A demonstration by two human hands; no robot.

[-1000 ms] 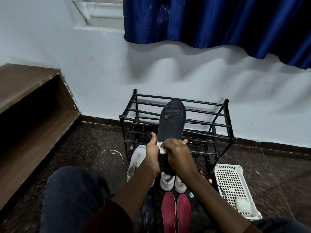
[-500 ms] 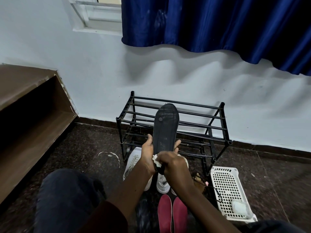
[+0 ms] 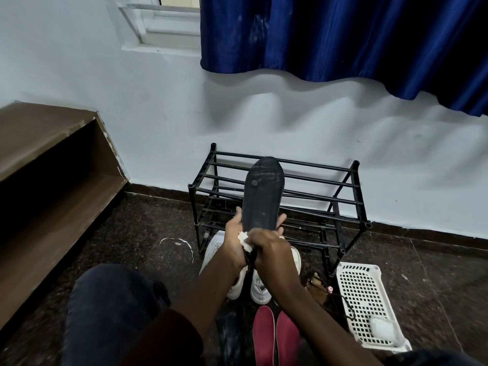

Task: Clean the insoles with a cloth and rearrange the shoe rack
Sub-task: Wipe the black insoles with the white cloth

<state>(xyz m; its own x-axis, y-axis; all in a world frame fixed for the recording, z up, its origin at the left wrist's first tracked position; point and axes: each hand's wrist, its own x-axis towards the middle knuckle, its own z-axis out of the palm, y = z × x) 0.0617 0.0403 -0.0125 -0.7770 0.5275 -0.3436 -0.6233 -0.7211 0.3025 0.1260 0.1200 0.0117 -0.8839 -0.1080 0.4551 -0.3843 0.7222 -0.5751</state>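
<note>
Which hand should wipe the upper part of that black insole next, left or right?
Right, probably. The right hand holds the white cloth against the black insole near its lower end, while the left hand grips the insole from behind, keeping it upright.

Dim room corner, as I see it.
Pale wall [image 3: 158,114] far ahead, blue curtain [image 3: 343,35] upper right beside a window [image 3: 163,25]; brown wooden shelf [image 3: 52,180] on the left, dark speckled floor [image 3: 132,233] below.
</note>
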